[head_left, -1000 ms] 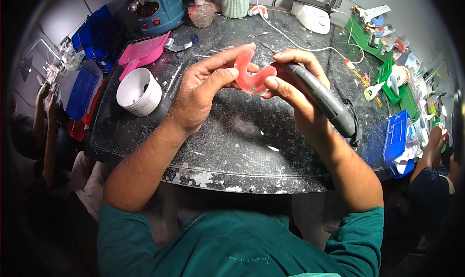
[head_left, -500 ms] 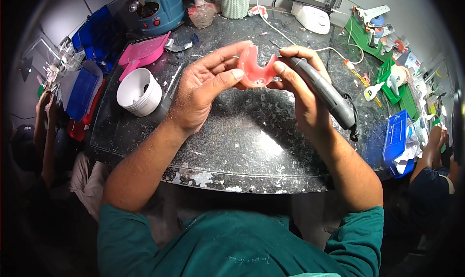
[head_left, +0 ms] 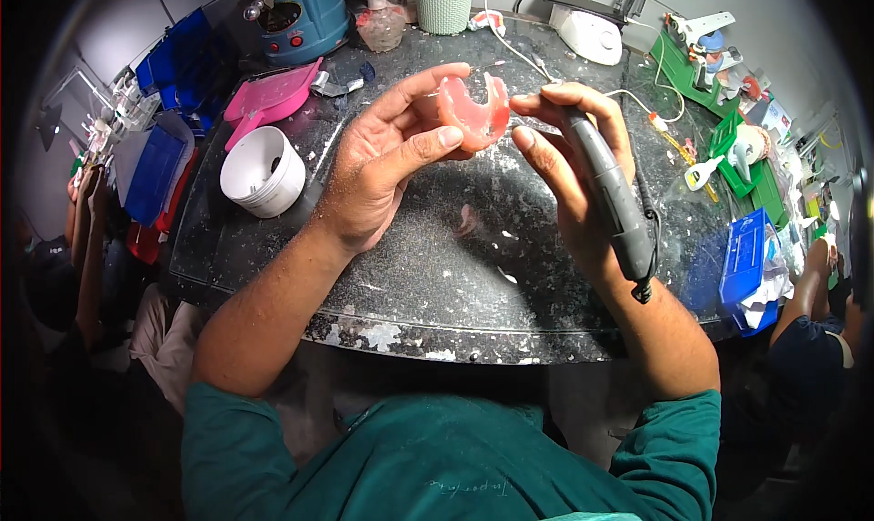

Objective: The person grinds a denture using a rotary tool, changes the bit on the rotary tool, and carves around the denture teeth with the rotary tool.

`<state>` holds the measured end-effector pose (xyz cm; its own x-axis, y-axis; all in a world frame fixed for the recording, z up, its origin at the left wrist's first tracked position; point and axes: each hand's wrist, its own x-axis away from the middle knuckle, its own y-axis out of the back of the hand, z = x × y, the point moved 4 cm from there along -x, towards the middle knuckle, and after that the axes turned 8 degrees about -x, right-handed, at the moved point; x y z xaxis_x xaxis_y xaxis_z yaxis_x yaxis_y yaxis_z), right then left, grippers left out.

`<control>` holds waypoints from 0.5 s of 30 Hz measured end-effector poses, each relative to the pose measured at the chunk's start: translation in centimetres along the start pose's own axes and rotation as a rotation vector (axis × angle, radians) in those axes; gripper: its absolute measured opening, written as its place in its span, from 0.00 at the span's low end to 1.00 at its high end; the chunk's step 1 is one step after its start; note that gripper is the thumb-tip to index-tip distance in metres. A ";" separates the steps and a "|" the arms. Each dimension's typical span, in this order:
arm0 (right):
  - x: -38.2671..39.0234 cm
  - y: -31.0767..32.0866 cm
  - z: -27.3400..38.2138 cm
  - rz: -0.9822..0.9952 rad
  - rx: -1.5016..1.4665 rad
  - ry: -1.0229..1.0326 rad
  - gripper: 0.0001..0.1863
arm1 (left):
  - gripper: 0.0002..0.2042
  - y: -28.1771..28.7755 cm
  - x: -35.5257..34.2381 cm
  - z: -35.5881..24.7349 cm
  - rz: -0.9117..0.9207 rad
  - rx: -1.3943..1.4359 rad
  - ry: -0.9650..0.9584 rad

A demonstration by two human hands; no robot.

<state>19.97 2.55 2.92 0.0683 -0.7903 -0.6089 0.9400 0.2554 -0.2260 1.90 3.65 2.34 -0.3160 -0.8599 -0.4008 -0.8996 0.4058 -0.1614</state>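
Left hand (head_left: 378, 157): fingers nearly closed, pinching pink U-shaped plastic plate (head_left: 475, 128)
Right hand (head_left: 574, 189): fingers half-curled, holding dark-grey cylindrical handpiece (head_left: 604, 177)
Plate risk: may slip — edge-only pinch

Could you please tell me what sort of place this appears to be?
Probably a dental laboratory: the left hand holds a pink horseshoe-shaped denture-like piece, the right hand a dark handpiece, above a worn, speckled black bench.

From here, the pink plate (head_left: 468, 135) hides part of the left hand (head_left: 371, 157), and the right hand (head_left: 575, 191) covers some of the handpiece (head_left: 612, 186). The dark bit (head_left: 276, 164) in the tub (head_left: 284, 193) is too small to make out. The blue machine (head_left: 308, 27) is cut off above.
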 end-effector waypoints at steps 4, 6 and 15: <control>-0.4 0.2 0.1 0.110 0.338 0.312 0.25 | 0.25 0.2 0.0 0.1 0.046 -0.004 -0.015; -0.4 -0.1 1.0 0.122 0.426 0.400 0.26 | 0.26 0.2 0.1 0.0 0.088 -0.016 -0.019; 0.5 -1.0 0.4 0.172 0.221 0.230 0.23 | 0.28 -0.3 0.3 -0.7 0.097 0.101 0.060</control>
<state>19.23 1.64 3.13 0.1784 -0.5936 -0.7847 0.9726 0.2271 0.0493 1.85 3.11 2.89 -0.4197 -0.8310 -0.3651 -0.8300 0.5142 -0.2161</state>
